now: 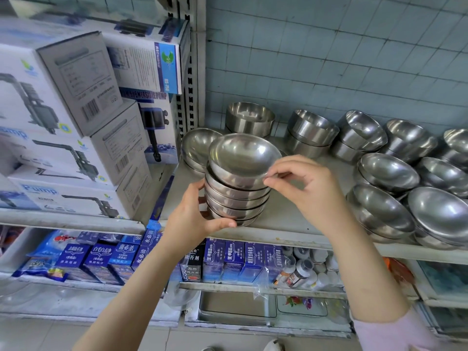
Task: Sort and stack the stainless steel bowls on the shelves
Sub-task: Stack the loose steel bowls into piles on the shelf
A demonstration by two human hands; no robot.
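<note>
The left hand [200, 216] cups the stack [236, 198] low on its near-left side, thumb curled under the bottom bowl, prob. to take the weight and stop the nest sliding. The right hand [304, 183] pinches the near-right rim of the top bowl [243, 153] w/ thumb and forefinger, the other fingers loose. That bowl sits tilted, not yet seated (likely being squared up). The stack is at the shelf [283, 224] front edge; whether it rests there can't be told. More bowls [387, 173] lie right of the right hand, unsorted.
</note>
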